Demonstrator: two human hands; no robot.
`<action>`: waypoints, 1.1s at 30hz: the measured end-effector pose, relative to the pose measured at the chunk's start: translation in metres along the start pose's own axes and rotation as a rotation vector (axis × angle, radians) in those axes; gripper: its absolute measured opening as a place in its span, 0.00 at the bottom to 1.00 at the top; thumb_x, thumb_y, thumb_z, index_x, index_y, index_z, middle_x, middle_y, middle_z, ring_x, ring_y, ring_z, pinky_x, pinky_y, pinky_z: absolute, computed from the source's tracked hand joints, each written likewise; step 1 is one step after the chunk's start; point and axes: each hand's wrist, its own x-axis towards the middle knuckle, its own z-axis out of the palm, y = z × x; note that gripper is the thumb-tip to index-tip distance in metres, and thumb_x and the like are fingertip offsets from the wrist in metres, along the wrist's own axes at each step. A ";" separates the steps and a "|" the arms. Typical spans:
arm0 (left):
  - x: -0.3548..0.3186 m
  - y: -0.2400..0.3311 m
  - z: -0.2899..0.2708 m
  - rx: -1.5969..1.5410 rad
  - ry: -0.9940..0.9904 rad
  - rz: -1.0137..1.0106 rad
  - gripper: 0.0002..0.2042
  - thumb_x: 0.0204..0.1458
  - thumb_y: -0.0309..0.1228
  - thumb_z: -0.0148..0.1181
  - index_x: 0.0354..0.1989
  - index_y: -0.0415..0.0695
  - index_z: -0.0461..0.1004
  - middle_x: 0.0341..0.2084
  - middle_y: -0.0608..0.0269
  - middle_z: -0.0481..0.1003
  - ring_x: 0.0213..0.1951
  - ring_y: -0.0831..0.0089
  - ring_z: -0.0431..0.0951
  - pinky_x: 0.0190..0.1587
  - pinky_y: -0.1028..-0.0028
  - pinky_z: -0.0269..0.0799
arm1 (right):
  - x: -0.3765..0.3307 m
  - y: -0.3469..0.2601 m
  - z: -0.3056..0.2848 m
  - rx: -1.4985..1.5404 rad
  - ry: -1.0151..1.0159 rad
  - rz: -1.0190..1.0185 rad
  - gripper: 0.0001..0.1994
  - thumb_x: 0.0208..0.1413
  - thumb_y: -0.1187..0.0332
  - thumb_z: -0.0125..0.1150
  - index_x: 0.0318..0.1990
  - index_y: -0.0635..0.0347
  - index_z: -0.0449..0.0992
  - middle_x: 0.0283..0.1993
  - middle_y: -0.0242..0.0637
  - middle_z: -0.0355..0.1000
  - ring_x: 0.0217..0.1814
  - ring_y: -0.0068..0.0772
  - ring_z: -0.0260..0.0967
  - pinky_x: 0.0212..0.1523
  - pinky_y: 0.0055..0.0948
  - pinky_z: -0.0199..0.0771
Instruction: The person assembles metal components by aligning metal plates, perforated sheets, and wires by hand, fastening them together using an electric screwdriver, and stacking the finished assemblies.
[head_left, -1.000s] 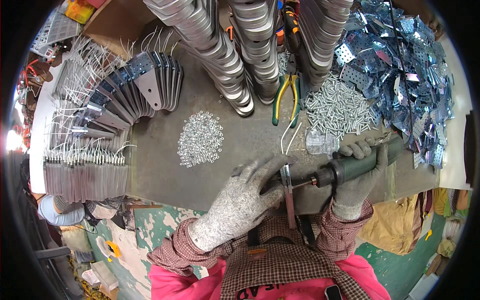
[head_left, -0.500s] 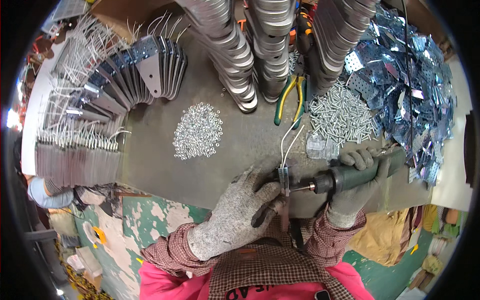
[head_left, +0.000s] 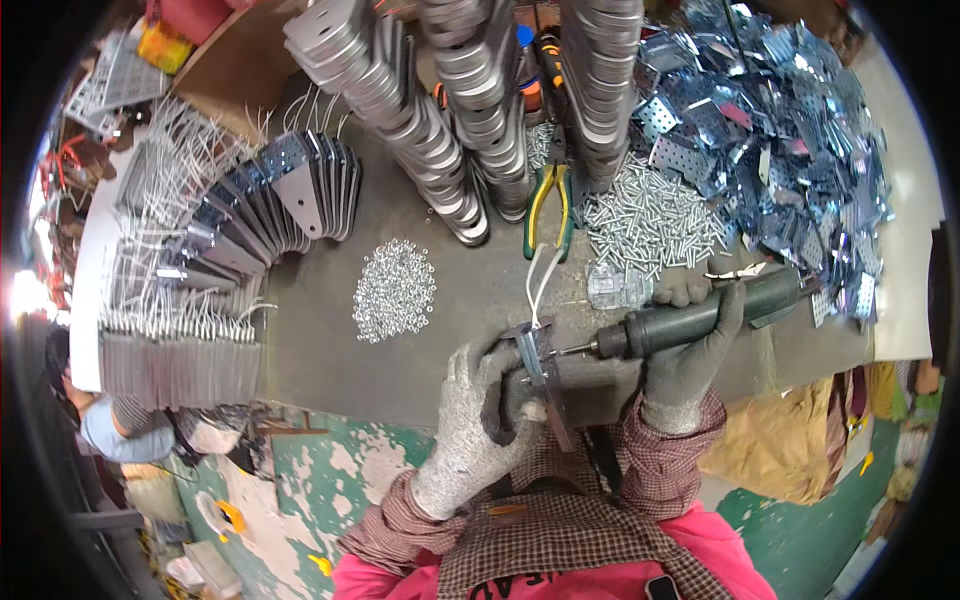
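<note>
My left hand (head_left: 468, 425), in a grey glove, grips a narrow metal plate assembly (head_left: 546, 380) near the table's front edge. Two white wires (head_left: 541, 285) stick out of its far end. In my right hand (head_left: 685, 375), also gloved, is a dark electric screwdriver (head_left: 655, 330) lying nearly level, its bit pointing left. The bit's tip is beside the plate assembly; whether they touch I cannot tell. A small screw end seems to show near my left fingertips. Beyond the wires lie pliers (head_left: 566, 215) with yellow-green handles.
Loose nuts (head_left: 396, 292) lie left of centre, a heap of screws (head_left: 650, 215) right of it, beside a clear plastic piece (head_left: 615, 287). Tall stacks of curved metal plates (head_left: 470, 75) stand at the back. Shiny perforated plates (head_left: 790, 140) pile up right; wired plates (head_left: 180, 372) line the left.
The plate assembly has tilted in my left hand, and its wires moved with it. The screwdriver bit has drawn back slightly from it. The whole view has shifted.
</note>
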 end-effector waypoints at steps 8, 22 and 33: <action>-0.012 -0.002 0.003 -0.161 -0.076 -0.099 0.15 0.60 0.30 0.51 0.53 0.37 0.65 0.37 0.46 0.71 0.34 0.58 0.75 0.38 0.63 0.72 | 0.000 0.006 0.005 -0.254 0.099 -0.077 0.17 0.65 0.58 0.53 0.53 0.60 0.64 0.32 0.31 0.63 0.34 0.23 0.63 0.41 0.27 0.70; -0.007 -0.040 -0.014 -0.223 -0.042 0.372 0.21 0.39 0.18 0.61 0.45 0.45 0.70 0.53 0.47 0.69 0.53 0.44 0.73 0.52 0.53 0.73 | 0.008 0.010 -0.002 0.247 -0.108 0.134 0.21 0.62 0.56 0.58 0.56 0.57 0.66 0.32 0.30 0.61 0.34 0.25 0.61 0.47 0.33 0.69; 0.083 -0.074 -0.050 0.959 -0.164 0.097 0.09 0.46 0.29 0.59 0.35 0.41 0.77 0.40 0.54 0.71 0.48 0.56 0.70 0.50 0.59 0.67 | 0.008 0.012 -0.004 0.159 -0.064 0.169 0.20 0.64 0.57 0.57 0.56 0.59 0.66 0.32 0.31 0.64 0.35 0.25 0.64 0.46 0.33 0.71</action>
